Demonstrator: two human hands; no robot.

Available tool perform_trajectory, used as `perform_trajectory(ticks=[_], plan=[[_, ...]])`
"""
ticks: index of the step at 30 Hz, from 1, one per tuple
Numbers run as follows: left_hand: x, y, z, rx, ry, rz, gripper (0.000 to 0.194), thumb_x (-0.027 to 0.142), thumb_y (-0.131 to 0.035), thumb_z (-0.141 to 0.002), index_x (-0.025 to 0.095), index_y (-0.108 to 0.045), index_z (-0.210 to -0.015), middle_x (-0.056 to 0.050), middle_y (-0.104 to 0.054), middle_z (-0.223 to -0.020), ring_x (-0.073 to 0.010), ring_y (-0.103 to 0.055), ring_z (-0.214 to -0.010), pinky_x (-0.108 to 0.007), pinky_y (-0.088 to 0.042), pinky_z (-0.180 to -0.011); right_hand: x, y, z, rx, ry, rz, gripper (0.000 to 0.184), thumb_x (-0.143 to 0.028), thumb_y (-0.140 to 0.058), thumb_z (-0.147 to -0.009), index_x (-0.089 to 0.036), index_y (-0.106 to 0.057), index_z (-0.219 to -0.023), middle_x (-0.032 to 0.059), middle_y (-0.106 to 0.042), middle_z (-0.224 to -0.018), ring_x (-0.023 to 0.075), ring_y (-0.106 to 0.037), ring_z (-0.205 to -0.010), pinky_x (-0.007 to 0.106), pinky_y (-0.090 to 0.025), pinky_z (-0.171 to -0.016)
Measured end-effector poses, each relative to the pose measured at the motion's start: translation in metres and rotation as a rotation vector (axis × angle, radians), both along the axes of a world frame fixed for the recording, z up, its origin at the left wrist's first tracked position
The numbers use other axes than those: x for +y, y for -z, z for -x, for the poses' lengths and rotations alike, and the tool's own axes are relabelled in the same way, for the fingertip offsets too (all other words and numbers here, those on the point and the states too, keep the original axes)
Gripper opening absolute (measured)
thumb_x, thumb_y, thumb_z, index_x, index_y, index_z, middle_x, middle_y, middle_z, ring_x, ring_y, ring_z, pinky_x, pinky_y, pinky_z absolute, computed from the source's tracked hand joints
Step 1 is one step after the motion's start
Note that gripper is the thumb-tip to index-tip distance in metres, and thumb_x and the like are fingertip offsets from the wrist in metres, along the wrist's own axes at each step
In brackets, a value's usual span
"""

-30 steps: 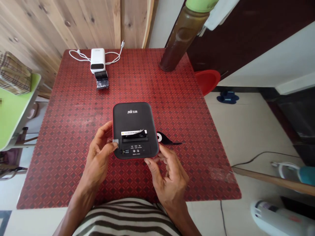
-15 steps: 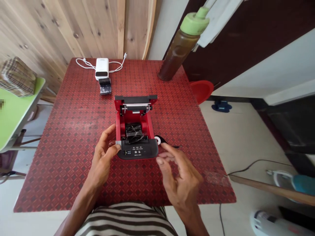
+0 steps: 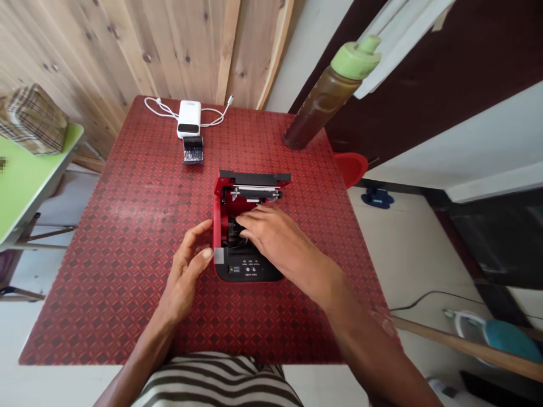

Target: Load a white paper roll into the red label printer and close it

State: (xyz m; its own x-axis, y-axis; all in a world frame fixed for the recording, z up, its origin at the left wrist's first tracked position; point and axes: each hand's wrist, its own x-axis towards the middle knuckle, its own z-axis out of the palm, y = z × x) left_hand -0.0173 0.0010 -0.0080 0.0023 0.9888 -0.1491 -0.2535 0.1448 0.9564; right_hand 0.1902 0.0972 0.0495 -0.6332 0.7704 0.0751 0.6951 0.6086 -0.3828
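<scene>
A small red and black label printer (image 3: 254, 270) stands on the table with its lid (image 3: 257, 179) raised. In its red bay lies a roll wrapped in shiny black film (image 3: 233, 233), partly covered by my fingers. My right hand (image 3: 274, 232) reaches over the printer's right side into the bay, its fingers bent around the roll's right part; the fingertips are partly hidden. Close against the printer's left wall, my left hand (image 3: 190, 260) has thumb and fingers spread, with nothing held. A button panel on the front of the printer faces me.
On the patterned red table (image 3: 139, 282), a white power bank (image 3: 189, 116) with white cables lies farther back, beside a black film-covered piece (image 3: 193, 151). A tall brown bottle (image 3: 316, 104) with a green cap stands at the back right. A green table (image 3: 25, 181) is at left.
My right hand has gone from beside the printer's right front corner into its bay, onto the black roll. My left thumb has come off the printer's corner. The view has shifted slightly.
</scene>
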Motion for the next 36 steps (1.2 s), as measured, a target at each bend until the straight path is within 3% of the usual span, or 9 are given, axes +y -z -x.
perform_trajectory(ticks=[7, 12, 20, 23, 26, 28, 31, 34, 36], plan=[[-0.001, -0.001, 0.0, -0.013, -0.007, 0.024, 0.045, 0.045, -0.068, -0.111, 0.033, -0.07, -0.154, -0.007, -0.069, -0.162, -0.0312, -0.068, -0.141, -0.047, -0.05, -0.123, 0.011, 0.001, 0.02, -0.292, 0.007, -0.039, 0.022, -0.002, -0.065, -0.105, -0.015, -0.08, -0.114, 0.0154, -0.084, -0.117, 0.0305, -0.081, -0.108, 0.042, -0.064, -0.088], [0.0, 0.0, 0.0, 0.007, -0.007, 0.045, 0.047, 0.047, -0.07, -0.109, 0.032, -0.069, -0.154, -0.008, -0.07, -0.161, -0.0318, -0.07, -0.137, -0.048, -0.053, -0.118, 0.011, -0.007, 0.022, -0.33, 0.005, -0.079, 0.024, -0.001, -0.068, -0.101, -0.015, -0.079, -0.118, 0.0147, -0.084, -0.117, 0.0289, -0.081, -0.103, 0.038, -0.061, -0.083], [0.0, 0.0, 0.0, -0.004, -0.02, 0.038, 0.045, 0.043, -0.071, -0.109, 0.03, -0.07, -0.152, -0.009, -0.07, -0.16, -0.0325, -0.069, -0.139, -0.048, -0.055, -0.118, -0.021, -0.023, 0.008, -0.166, 0.088, -0.243, 0.013, -0.01, -0.068, -0.103, -0.02, -0.076, -0.102, 0.0107, -0.082, -0.102, 0.0289, -0.077, -0.095, 0.041, -0.063, -0.084], [0.0, 0.001, 0.0, -0.004, -0.016, 0.052, 0.044, 0.044, -0.071, -0.109, 0.031, -0.07, -0.152, -0.008, -0.07, -0.16, -0.0325, -0.068, -0.142, -0.048, -0.054, -0.119, -0.035, -0.036, -0.01, 0.034, 0.135, -0.296, 0.012, -0.016, -0.069, -0.104, -0.021, -0.077, -0.11, 0.009, -0.084, -0.105, 0.0279, -0.078, -0.097, 0.043, -0.065, -0.088], [0.0, 0.002, 0.001, 0.005, -0.014, 0.061, 0.047, 0.046, -0.071, -0.108, 0.031, -0.069, -0.153, -0.008, -0.072, -0.158, -0.0326, -0.069, -0.14, -0.048, -0.054, -0.118, -0.037, -0.042, -0.041, 0.258, 0.291, -0.248, 0.017, -0.026, -0.074, -0.101, -0.026, -0.079, -0.118, 0.0048, -0.085, -0.108, 0.0242, -0.079, -0.094, 0.042, -0.065, -0.087], [0.0, 0.002, 0.001, 0.008, -0.021, 0.053, 0.048, 0.046, -0.071, -0.108, 0.031, -0.069, -0.154, -0.008, -0.072, -0.157, -0.0325, -0.069, -0.14, -0.047, -0.053, -0.118, -0.028, -0.033, -0.064, 0.342, 0.469, -0.189, 0.018, -0.032, -0.079, -0.095, -0.026, -0.08, -0.112, 0.0022, -0.084, -0.101, 0.0209, -0.074, -0.082, 0.038, -0.061, -0.077], [0.001, 0.004, 0.0, 0.01, -0.035, 0.044, 0.047, 0.045, -0.072, -0.108, 0.031, -0.07, -0.153, -0.008, -0.072, -0.158, -0.0325, -0.066, -0.146, -0.046, -0.052, -0.121, -0.007, -0.005, -0.09, 0.493, 0.714, -0.106, 0.022, -0.035, -0.081, -0.087, -0.023, -0.077, -0.105, 0.0001, -0.078, -0.088, 0.0165, -0.065, -0.071, 0.033, -0.053, -0.066], [0.002, 0.007, 0.001, 0.012, -0.044, 0.037, 0.046, 0.045, -0.074, -0.107, 0.031, -0.072, -0.151, -0.007, -0.073, -0.158, -0.032, -0.067, -0.146, -0.045, -0.052, -0.121, 0.015, 0.027, -0.097, 0.563, 0.914, -0.181, 0.023, -0.037, -0.08, -0.082, -0.023, -0.068, -0.096, -0.0018, -0.073, -0.08, 0.0156, -0.061, -0.066, 0.033, -0.049, -0.065], [0.002, 0.009, 0.001, 0.012, -0.051, 0.031, 0.048, 0.046, -0.075, -0.106, 0.031, -0.073, -0.151, -0.008, -0.073, -0.158, -0.0325, -0.068, -0.146, -0.047, -0.052, -0.123, 0.022, 0.041, -0.093, 0.543, 0.956, -0.196, 0.026, -0.039, -0.08, -0.081, -0.025, -0.064, -0.097, -0.001, -0.073, -0.08, 0.0181, -0.064, -0.068, 0.035, -0.051, -0.069]])
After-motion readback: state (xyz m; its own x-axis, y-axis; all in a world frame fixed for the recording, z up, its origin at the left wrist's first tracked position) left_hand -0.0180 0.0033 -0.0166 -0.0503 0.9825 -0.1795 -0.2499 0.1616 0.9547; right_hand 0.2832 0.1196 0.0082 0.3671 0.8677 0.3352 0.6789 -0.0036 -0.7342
